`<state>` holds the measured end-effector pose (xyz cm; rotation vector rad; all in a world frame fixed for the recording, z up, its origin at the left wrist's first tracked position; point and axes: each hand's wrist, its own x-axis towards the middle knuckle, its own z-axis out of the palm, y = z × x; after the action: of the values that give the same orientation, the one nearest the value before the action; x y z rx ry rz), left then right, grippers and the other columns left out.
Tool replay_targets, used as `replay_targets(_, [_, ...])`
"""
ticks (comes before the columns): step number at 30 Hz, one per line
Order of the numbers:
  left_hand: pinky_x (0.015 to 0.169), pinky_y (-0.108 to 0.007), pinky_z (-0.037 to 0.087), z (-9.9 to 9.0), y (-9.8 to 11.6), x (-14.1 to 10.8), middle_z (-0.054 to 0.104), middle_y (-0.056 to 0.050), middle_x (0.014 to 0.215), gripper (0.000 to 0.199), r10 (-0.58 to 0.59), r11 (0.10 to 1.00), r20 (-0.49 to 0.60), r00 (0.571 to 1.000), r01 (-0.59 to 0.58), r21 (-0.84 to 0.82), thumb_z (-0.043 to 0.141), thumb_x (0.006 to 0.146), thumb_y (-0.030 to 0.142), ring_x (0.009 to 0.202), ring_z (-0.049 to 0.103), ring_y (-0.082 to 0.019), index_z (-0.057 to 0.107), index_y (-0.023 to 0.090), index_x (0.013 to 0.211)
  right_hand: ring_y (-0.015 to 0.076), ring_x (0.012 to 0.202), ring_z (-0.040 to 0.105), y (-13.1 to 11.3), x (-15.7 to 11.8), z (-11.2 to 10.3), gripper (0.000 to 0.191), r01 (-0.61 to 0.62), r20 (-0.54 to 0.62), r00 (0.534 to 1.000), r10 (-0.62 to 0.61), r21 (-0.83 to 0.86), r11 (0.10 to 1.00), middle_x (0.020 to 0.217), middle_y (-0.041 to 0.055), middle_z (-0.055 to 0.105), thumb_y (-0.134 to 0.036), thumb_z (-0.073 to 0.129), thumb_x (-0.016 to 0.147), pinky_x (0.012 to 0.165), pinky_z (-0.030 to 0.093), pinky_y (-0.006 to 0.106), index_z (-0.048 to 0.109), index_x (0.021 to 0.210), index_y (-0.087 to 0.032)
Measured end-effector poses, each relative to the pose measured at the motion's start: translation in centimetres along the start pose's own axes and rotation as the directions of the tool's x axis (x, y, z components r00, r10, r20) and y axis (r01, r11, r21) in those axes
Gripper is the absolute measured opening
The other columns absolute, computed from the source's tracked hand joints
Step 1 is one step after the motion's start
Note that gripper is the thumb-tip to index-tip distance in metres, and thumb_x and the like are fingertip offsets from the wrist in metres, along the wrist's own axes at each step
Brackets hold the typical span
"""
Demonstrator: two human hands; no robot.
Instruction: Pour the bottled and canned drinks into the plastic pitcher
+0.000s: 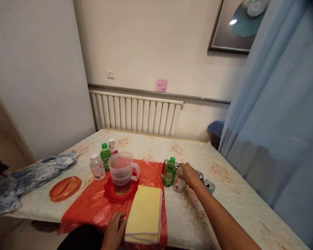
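Observation:
My right hand (190, 174) reaches over the right side of the table, its fingers closed around the upper part of a white drink can (179, 181) with orange print. Just left of that can stands a green drink bottle (169, 173) with a green cap. Partly hidden behind the bottle is a red can (165, 166). My left hand (115, 230) rests at the table's near edge, loosely curled and holding nothing, beside a folded yellow cloth (145, 211). A clear plastic measuring jug (122, 168) stands in a red scalloped dish (111, 192) on red plastic sheeting (86, 211).
Left of the jug stand another green bottle (105, 156), a white-capped bottle (97, 168) and a smaller one (112, 146). An orange lid (65, 189) and blue patterned fabric (41, 177) lie farther left. Two opened cans (209, 186) (200, 175) are beyond my right wrist.

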<state>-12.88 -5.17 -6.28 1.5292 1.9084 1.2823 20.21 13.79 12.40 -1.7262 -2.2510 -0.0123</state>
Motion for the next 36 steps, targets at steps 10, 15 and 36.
replay_targets(10, [0.093,-0.045,0.05,0.4,4.8,-0.1,0.067,-0.012,0.11,0.038,-0.004,0.998,-0.052,0.999,0.001,-0.056,0.049,0.079,0.041,0.102,0.063,-0.029,0.058,0.018,0.108,0.02,0.089,0.058,-2.5,-4.2,-4.2,0.018,0.122,-0.002,0.993,-0.122,0.107,0.987,0.093,0.0068,0.062,-0.021,0.051,0.081,0.076,0.036,0.027,0.063,0.094,-0.017])
replay_targets(15, [0.113,-0.047,0.032,1.4,12.4,-0.1,0.044,-0.015,0.144,0.078,0.133,0.99,0.228,0.965,-0.118,-0.082,0.064,0.066,0.025,0.134,0.039,-0.032,0.039,0.016,0.139,0.0182,0.083,0.057,-6.6,-6.3,-6.6,0.012,0.232,0.042,0.961,-0.273,0.415,0.88,0.088,0.0026,0.064,-0.019,0.057,0.076,0.073,0.037,0.026,0.064,0.086,-0.019])
replay_targets(36, [0.077,-0.027,0.046,-10.6,15.1,0.2,0.061,0.001,0.101,0.052,0.106,0.993,0.493,0.864,-0.064,-0.101,0.07,0.058,0.015,0.088,0.056,-0.019,0.053,0.021,0.107,0.0197,0.093,0.061,-15.3,-8.4,-6.1,0.024,0.353,-0.04,0.667,-0.744,0.896,0.268,0.103,0.0045,0.068,-0.04,0.059,0.088,0.083,0.043,0.028,0.07,0.097,-0.02])
